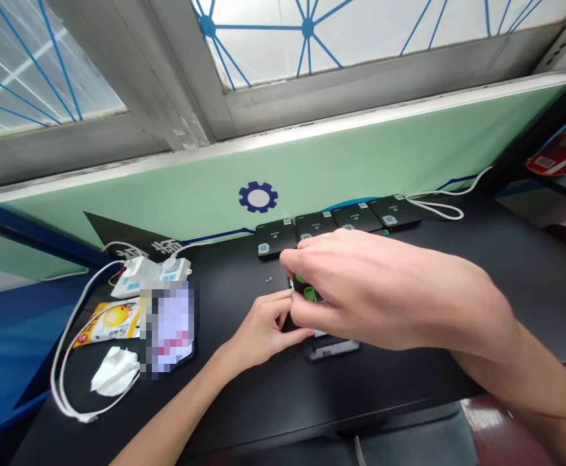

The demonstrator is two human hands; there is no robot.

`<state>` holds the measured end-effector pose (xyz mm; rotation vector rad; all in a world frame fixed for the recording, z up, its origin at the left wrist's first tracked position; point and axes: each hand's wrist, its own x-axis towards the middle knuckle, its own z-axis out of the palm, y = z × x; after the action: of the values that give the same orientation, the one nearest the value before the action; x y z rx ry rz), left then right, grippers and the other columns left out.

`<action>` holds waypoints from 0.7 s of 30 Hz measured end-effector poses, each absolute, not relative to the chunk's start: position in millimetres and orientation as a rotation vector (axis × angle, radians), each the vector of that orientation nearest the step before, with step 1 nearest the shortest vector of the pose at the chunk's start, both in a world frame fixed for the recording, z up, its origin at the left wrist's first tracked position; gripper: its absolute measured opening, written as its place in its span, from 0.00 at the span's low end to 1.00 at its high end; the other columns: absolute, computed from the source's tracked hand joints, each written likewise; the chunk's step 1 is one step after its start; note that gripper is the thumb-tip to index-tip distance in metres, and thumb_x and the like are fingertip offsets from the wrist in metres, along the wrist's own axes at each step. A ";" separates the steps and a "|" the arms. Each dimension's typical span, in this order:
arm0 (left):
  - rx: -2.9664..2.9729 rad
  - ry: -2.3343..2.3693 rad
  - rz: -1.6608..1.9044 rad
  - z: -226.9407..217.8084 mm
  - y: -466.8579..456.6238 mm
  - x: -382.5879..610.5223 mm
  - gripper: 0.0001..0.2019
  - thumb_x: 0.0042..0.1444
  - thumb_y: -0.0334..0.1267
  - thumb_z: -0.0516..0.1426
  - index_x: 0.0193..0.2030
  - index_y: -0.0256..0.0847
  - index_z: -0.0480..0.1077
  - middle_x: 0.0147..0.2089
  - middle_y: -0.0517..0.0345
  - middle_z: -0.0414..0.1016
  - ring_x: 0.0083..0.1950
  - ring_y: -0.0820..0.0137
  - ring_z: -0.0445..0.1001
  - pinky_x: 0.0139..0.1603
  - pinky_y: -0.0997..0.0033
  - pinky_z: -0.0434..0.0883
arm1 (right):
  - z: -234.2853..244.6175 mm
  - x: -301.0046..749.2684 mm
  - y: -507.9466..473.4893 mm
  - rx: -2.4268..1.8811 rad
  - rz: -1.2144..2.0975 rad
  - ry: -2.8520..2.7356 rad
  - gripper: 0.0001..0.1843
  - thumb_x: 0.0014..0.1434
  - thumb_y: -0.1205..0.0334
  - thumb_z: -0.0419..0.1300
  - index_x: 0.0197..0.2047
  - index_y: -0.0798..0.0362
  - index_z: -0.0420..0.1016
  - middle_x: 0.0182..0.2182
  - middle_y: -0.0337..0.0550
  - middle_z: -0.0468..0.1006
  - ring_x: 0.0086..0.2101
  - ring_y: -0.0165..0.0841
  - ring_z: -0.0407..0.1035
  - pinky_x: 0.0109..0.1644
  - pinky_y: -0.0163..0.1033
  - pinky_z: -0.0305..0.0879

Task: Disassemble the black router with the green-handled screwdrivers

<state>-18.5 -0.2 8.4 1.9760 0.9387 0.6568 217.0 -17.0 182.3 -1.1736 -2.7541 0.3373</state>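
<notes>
Right hand (375,291) arched, pinching a green object (307,289), left hand (263,327) curled close, grip unclear

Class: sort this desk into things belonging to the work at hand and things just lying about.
In use: left hand, right hand, small green part, flat black device, tiny metal bits.
Lying about: four flat black cases, white plastic power strip, yellow snack packet, crumpled white tissue.

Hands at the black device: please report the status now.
Right hand pinching green part. Left hand close beside it, above black device. Small metal bits left of hands.
</notes>
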 end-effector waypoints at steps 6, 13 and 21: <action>2.096 0.993 0.621 3.7 -1.3 -20.8 0.25 0.59 0.49 0.74 0.24 0.40 0.67 0.28 0.61 0.71 0.31 0.69 0.69 0.32 0.71 0.67 | 177.7 217.4 -15.5 -1.122 0.261 -2.756 0.20 0.79 0.59 0.58 0.31 0.51 0.70 0.26 0.38 0.71 0.24 0.32 0.55 0.32 0.43 0.48; 2.105 0.868 0.585 10.9 2.7 -19.1 0.13 0.64 0.47 0.73 0.47 0.40 0.84 0.49 0.52 0.84 0.44 0.62 0.79 0.40 0.69 0.74 | 182.1 215.0 -16.0 -1.228 0.350 -2.724 0.20 0.75 0.60 0.60 0.29 0.52 0.67 0.24 0.37 0.70 0.24 0.31 0.57 0.31 0.42 0.49; 2.187 0.965 0.598 0.0 -1.1 -23.5 0.16 0.60 0.49 0.76 0.37 0.39 0.82 0.26 0.65 0.65 0.29 0.71 0.66 0.32 0.72 0.64 | 171.0 223.0 -9.2 -1.021 0.216 -2.770 0.18 0.78 0.63 0.58 0.32 0.51 0.68 0.26 0.36 0.70 0.24 0.30 0.50 0.32 0.44 0.44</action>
<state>-23.5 -1.1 0.0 2.1872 0.9646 0.5976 223.0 -9.2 171.0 -1.0212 -2.7700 0.2160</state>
